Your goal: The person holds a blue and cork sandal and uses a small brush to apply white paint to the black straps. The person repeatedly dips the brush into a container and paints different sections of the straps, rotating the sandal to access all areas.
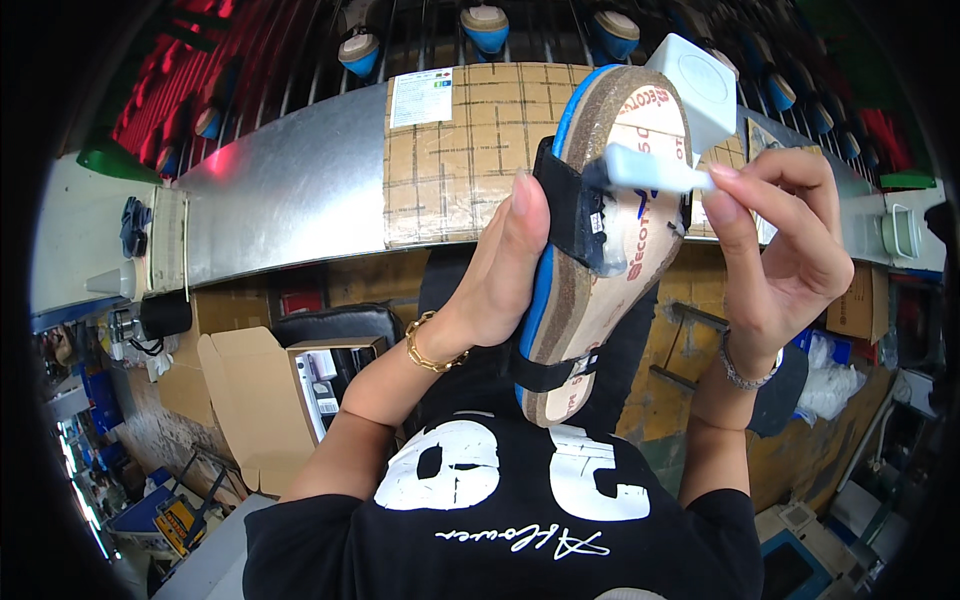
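My left hand (505, 270) grips the side of a shoe bottom (622, 280), holding it tilted above the bench edge. It has a cork-coloured rim, a pale insole face with print, and a blue last showing along its left side. A wide black strap (570, 205) wraps over its edge, its ends lying on the pale face; a narrower one (545, 372) crosses near the lower end. Pinched between thumb and fingers of my right hand (795, 235) is a small brush with a pale handle (655, 172). Its dark, blurred tip is at the wide strap's folded edge.
Under the work, a flat cardboard sheet (465, 165) covers part of the metal bench (285, 165). A white square container (695, 85) stands behind the shoe bottom. Beyond is a roller rack with several blue lasts (486, 35). At lower left lies an open cardboard box (255, 405).
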Tool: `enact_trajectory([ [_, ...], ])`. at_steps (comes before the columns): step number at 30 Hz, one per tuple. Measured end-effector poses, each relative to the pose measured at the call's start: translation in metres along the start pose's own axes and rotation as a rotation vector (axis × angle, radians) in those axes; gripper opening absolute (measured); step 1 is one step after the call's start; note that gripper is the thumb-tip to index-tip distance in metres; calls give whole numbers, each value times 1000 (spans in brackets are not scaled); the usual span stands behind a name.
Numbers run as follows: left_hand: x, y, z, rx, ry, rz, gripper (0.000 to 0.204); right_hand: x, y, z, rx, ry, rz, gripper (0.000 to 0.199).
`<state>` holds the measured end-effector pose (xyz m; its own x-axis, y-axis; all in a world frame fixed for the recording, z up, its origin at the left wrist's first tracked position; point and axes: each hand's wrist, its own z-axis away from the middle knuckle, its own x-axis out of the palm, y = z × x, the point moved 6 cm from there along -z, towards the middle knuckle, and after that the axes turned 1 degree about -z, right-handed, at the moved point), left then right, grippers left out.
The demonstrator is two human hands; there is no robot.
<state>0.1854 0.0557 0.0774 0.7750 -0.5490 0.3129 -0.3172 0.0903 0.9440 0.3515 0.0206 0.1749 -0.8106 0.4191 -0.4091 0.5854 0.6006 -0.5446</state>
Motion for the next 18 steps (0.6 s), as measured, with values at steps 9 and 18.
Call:
enact_trajectory([
  [9,7,6,1,-49,-12,89,103,-6,1,4,-2,-233,-77,23],
  [18,5,19,-7,-86,82,172,101,6,17,5,184,-25,-86,21],
])
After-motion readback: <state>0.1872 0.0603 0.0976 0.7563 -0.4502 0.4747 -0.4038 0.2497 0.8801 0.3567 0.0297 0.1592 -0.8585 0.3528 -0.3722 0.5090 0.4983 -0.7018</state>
